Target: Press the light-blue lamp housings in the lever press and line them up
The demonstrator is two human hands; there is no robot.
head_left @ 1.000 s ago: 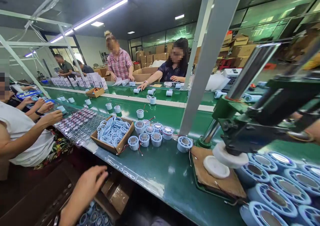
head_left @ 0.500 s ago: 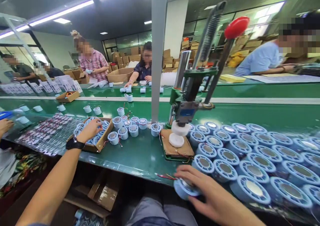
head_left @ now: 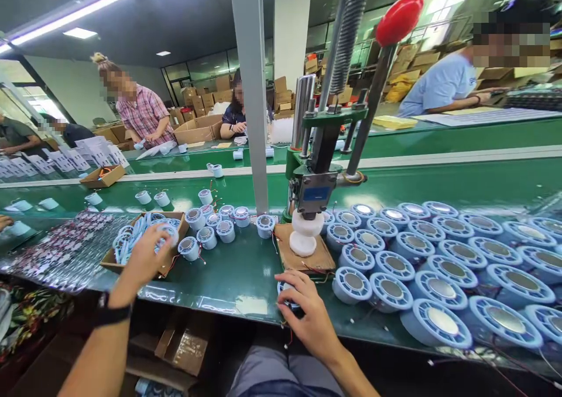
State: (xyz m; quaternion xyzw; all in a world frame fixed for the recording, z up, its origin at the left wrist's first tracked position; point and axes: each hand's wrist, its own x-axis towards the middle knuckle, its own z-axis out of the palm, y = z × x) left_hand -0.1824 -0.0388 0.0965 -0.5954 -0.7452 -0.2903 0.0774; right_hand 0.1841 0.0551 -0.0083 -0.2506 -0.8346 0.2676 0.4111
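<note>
My right hand (head_left: 305, 306) curls its fingers and thumb around a light-blue round housing (head_left: 283, 287) with thin wires, at the front edge of the green bench. Most of that part is hidden under the fingers. Over an open cardboard box (head_left: 178, 253) of light-blue plastic rings (head_left: 127, 239), my left hand (head_left: 147, 250) pinches one light-blue ring (head_left: 170, 230). Just beyond my right hand stands a hand press (head_left: 318, 192) with a red knob and white round pads. Many similar housings (head_left: 439, 321) with metal discs in their tops fill the bench to the right.
Several smaller wired blue parts (head_left: 206, 237) stand between the ring box and the press. Flat parts with wires (head_left: 57, 239) lie at the left. A grey post (head_left: 254, 92) rises behind the bench. Co-workers sit or stand at the far line, and another person's hand (head_left: 5, 221) shows at far left.
My right hand has moved left and away from me with the housing, setting it near the press. My left hand has come up from among the rings with one ring. The view has shifted right.
</note>
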